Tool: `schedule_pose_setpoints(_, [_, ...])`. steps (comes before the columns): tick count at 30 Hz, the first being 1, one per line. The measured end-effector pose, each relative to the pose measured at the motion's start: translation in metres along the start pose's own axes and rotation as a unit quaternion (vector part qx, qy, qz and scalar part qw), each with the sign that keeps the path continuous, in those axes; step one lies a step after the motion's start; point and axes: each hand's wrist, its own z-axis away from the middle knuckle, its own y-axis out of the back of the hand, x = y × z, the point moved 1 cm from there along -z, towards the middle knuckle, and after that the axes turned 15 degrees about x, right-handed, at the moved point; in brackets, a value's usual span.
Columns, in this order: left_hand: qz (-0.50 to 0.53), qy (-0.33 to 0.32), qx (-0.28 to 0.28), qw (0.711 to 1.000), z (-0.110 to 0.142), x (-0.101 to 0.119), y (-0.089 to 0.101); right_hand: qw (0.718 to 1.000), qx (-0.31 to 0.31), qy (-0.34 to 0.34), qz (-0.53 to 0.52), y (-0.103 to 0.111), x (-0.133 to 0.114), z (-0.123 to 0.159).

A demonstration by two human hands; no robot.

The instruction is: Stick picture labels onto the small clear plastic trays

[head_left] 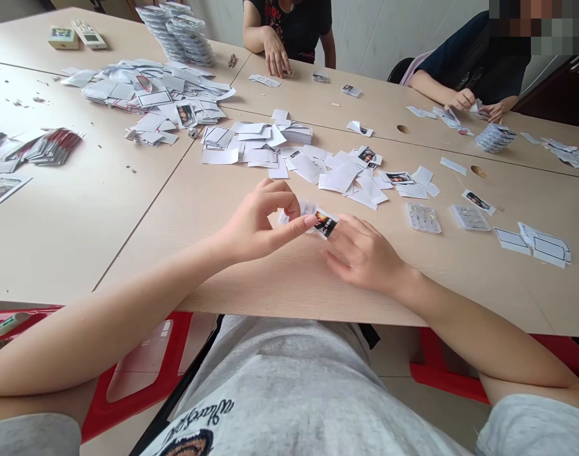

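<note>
In front of me, my left hand [273, 218] has its thumb pressed on the left end of a small printed card [325, 223], dark with an orange burst. Its fingers curl beside a clear plastic box [308, 208], partly hidden behind the hand and card. My right hand [365, 253] is at the card's right end, fingers against it and thumb lower and apart. Right of this hand lie two clear flat boxes [422, 218] with small pieces inside. A similar printed card [479, 201] rests just beyond them.
Loose white paper slips [339, 172] spread across the table beyond my hands. Farther left are a large paper heap [151, 88] and stacked clear packs [180, 35]. Two people sit opposite; one person's hand [276, 54] touches the table. Red stools [175, 361] stand below the near edge.
</note>
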Motion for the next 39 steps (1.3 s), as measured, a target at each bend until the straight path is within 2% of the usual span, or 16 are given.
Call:
schedule_pose_setpoints(4, [0.04,0.055,-0.076,0.995,0.002,0.001,-0.006,0.999,0.008,0.012,0.05,-0.001,-0.002,0.002])
schedule_pose_setpoints(10, [0.075,0.1,-0.106,0.987,0.003,0.001,-0.009,0.996,0.049,-0.002,0.074,-0.002,-0.002,0.001])
schedule_pose_setpoints(17, [0.181,0.198,-0.089,0.959,0.001,0.0,-0.01,0.996,0.037,-0.009,0.075,-0.006,-0.001,0.0])
schedule_pose_setpoints(20, [0.193,0.21,-0.061,0.957,0.0,-0.002,-0.008,0.998,0.024,-0.028,0.052,-0.007,0.003,0.0])
schedule_pose_setpoints(22, [0.129,0.174,-0.017,0.976,0.0,-0.004,-0.006,0.998,0.026,-0.062,0.021,-0.007,0.004,0.0])
schedule_pose_setpoints(24, [0.018,0.084,0.009,0.996,0.001,-0.005,-0.004,0.993,0.034,-0.107,-0.026,-0.006,0.005,-0.001])
schedule_pose_setpoints(26, [-0.073,-0.023,0.002,0.997,0.003,-0.004,-0.005,0.986,0.046,-0.145,-0.075,-0.005,0.003,-0.004])
schedule_pose_setpoints(28, [-0.113,-0.087,-0.026,0.989,0.006,-0.003,-0.008,0.979,0.056,-0.162,-0.111,-0.004,-0.001,-0.007])
schedule_pose_setpoints(33, [-0.143,-0.112,-0.077,0.98,0.01,-0.004,-0.016,0.974,0.078,-0.172,-0.123,-0.006,-0.008,-0.009])
schedule_pose_setpoints(39, [-0.091,-0.079,-0.067,0.99,0.009,-0.004,-0.015,0.97,0.083,-0.19,-0.129,-0.006,-0.005,-0.008])
